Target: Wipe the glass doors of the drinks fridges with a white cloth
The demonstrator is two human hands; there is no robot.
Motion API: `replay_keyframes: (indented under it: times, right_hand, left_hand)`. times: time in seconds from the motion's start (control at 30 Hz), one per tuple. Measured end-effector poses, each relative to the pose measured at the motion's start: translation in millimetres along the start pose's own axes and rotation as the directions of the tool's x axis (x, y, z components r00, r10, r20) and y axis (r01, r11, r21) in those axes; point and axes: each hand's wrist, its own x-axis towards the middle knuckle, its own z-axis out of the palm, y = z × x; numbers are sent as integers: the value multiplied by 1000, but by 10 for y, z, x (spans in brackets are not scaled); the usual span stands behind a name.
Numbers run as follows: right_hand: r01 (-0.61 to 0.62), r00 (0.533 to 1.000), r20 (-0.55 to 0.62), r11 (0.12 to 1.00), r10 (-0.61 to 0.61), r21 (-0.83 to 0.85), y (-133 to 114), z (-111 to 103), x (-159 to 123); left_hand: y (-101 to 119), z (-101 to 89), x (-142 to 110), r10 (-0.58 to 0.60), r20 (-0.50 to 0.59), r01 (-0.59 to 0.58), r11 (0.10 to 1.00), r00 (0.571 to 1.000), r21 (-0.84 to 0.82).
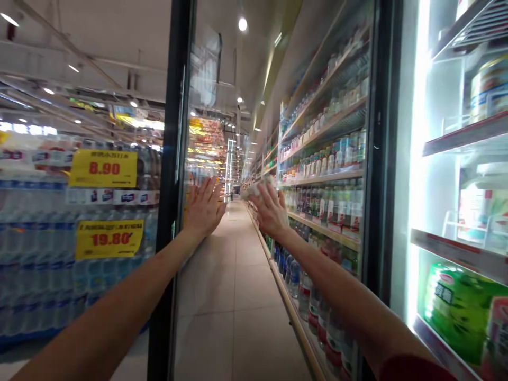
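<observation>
In front of me stands an open glass cooler door (222,317) with a black frame (174,132). My left hand (204,207) lies flat against the pane near the handle side, fingers spread, holding nothing. Right of it, my right hand (272,211) presses a crumpled whitish cloth (252,190) to the glass. The fingers partly cover the cloth, so its full shape is hidden. Shelves of bottles and a long tiled aisle appear in the pane.
To the right, a lit cooler holds a green package (456,301) and cans (490,87) on its shelves. Stacked packs of bottled water (39,254) stand at left, bearing a yellow price sign (103,168) and another yellow sign (109,239).
</observation>
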Motion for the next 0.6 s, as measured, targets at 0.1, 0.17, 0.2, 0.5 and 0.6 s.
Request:
replay_keyframes:
  times: [0.1,0.17,0.2,0.5,0.6]
  right_hand:
    - [5,1000,-14,1000,-5,4,-123,9,106]
    - [-234,965,-123,972,232,1,-171,12,198]
    - [-304,941,-154,953,302,9,-213,23,235]
    - [-12,999,-41,999,13,39,-652,120,681]
    - [-90,994,-67,995,92,34,-790,113,840]
  left_hand:
    - [-62,-33,-30,-41,-16,40,999,999,-10]
    - [-104,-60,-57,-75,-26,74,997,997,-21]
    - [-126,-72,-72,-91,-31,90,996,995,-26]
    - [-325,-115,-144,-16,-139,1,994,990,-109]
    - [-323,-118,-112,-21,-177,0,993,984,-115]
